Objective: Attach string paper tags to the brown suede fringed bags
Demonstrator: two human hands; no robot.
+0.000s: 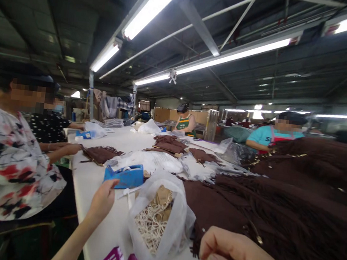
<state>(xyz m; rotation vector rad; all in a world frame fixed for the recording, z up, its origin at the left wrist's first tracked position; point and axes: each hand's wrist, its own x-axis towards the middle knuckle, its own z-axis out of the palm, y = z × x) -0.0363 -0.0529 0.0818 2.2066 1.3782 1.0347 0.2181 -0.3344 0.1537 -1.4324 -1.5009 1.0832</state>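
Blue tray on white table, workshop under strip lights; left hand, fingers apart, touches its edge; right hand curled closed beside brown garment.

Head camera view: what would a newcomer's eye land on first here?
The dark brown fringed garments heaped across the right of the long white table. In front, a clear bag of paper tags and strings stands open, the left hand reaching to a blue box behind it. The right hand is curled at the bottom edge.
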